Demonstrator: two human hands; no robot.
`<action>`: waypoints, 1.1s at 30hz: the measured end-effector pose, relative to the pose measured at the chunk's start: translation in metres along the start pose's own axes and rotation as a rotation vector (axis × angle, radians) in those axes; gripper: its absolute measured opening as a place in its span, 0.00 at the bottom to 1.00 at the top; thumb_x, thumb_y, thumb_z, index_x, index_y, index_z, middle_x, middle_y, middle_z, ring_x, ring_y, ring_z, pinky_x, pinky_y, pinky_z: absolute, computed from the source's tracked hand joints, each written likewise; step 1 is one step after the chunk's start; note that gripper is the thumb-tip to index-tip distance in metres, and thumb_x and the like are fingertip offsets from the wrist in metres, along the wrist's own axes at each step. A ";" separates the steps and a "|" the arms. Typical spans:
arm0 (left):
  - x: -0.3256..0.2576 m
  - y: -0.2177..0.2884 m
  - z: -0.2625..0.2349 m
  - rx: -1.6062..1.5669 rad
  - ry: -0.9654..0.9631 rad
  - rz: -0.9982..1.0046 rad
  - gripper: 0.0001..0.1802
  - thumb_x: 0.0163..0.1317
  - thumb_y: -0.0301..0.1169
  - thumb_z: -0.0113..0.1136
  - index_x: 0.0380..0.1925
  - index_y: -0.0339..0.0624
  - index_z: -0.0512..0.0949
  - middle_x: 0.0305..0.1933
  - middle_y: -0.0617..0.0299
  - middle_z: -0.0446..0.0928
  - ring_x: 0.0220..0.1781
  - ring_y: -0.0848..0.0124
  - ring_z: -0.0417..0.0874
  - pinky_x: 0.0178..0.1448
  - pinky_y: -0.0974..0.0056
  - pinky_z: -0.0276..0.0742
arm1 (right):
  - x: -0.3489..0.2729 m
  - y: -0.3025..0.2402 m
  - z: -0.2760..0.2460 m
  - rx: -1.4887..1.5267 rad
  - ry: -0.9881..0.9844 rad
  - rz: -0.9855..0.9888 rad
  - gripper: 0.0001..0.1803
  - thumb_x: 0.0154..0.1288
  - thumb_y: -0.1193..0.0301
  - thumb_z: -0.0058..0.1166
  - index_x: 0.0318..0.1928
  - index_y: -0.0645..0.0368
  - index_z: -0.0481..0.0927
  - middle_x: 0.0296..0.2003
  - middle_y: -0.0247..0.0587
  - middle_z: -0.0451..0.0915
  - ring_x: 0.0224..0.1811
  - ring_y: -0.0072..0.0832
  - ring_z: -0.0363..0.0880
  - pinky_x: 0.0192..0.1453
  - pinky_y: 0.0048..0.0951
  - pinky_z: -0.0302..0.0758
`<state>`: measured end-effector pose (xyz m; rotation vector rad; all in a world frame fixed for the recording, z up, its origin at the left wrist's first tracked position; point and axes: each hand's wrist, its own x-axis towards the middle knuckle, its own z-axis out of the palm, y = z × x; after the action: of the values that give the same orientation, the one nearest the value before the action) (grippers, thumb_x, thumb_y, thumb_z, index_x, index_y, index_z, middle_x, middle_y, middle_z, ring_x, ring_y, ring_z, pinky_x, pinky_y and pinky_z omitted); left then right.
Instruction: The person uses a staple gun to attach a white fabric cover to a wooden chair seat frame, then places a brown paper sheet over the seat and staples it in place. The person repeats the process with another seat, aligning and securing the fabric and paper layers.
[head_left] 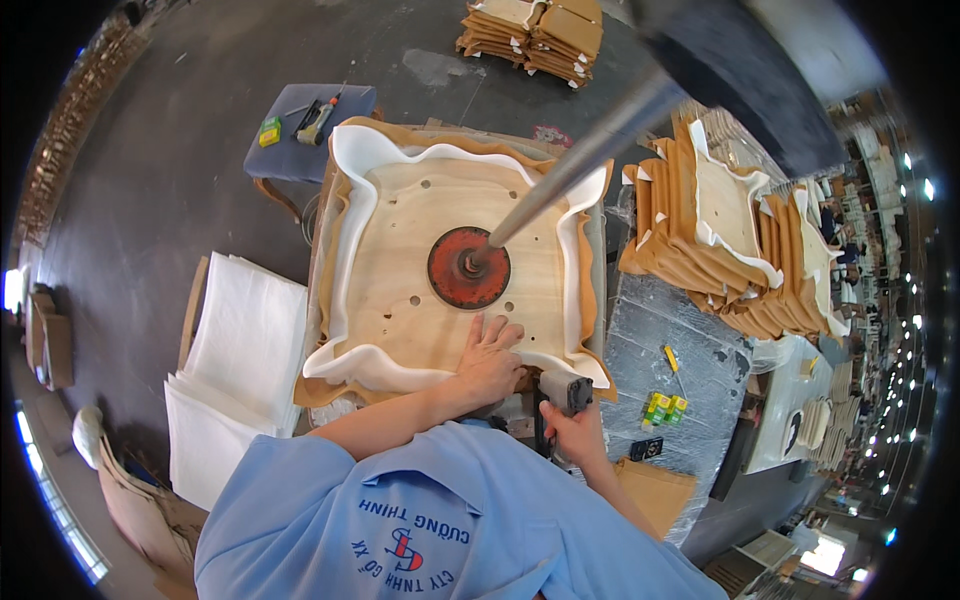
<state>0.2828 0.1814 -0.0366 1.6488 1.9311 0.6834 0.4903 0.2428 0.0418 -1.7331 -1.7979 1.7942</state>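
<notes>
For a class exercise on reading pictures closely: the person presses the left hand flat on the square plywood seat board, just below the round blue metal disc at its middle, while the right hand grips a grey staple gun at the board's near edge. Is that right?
Not quite. The head view shows the round metal disc is rusty red, not blue. The rest stands: the left hand lies flat on the square plywood seat board just below that disc, and the right hand grips the grey staple gun at the board's near edge.

Square plywood seat board (440, 300) flat, white foam edging; staple gun (566, 392) at near edge.
</notes>
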 end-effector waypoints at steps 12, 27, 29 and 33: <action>0.002 -0.001 -0.007 0.067 -0.010 0.011 0.16 0.65 0.44 0.69 0.39 0.43 0.93 0.77 0.56 0.68 0.87 0.45 0.52 0.88 0.30 0.37 | 0.031 -0.036 0.008 -0.156 0.021 -0.022 0.12 0.69 0.68 0.71 0.43 0.64 0.85 0.24 0.31 0.82 0.17 0.19 0.76 0.19 0.26 0.70; -0.001 -0.004 0.002 -0.095 0.093 -0.091 0.12 0.64 0.38 0.65 0.36 0.45 0.92 0.76 0.60 0.68 0.88 0.48 0.51 0.90 0.39 0.37 | 0.028 -0.034 0.006 -0.081 -0.058 -0.034 0.10 0.69 0.69 0.71 0.40 0.64 0.85 0.20 0.29 0.79 0.17 0.19 0.75 0.20 0.27 0.70; -0.001 -0.004 0.004 -0.102 0.107 -0.100 0.12 0.63 0.38 0.66 0.34 0.44 0.92 0.76 0.61 0.68 0.88 0.50 0.51 0.90 0.39 0.36 | 0.029 -0.036 0.007 -0.088 -0.060 -0.029 0.10 0.69 0.69 0.70 0.40 0.64 0.85 0.20 0.29 0.79 0.17 0.19 0.75 0.20 0.27 0.70; -0.001 -0.002 0.001 -0.122 0.091 -0.108 0.11 0.62 0.38 0.66 0.33 0.44 0.92 0.75 0.61 0.68 0.88 0.51 0.50 0.91 0.39 0.36 | 0.032 -0.035 0.008 -0.117 -0.052 -0.022 0.10 0.69 0.70 0.71 0.41 0.64 0.85 0.20 0.29 0.79 0.16 0.19 0.75 0.20 0.26 0.70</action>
<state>0.2818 0.1800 -0.0390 1.4511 1.9839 0.8289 0.4516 0.2708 0.0445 -1.7129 -1.9722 1.7754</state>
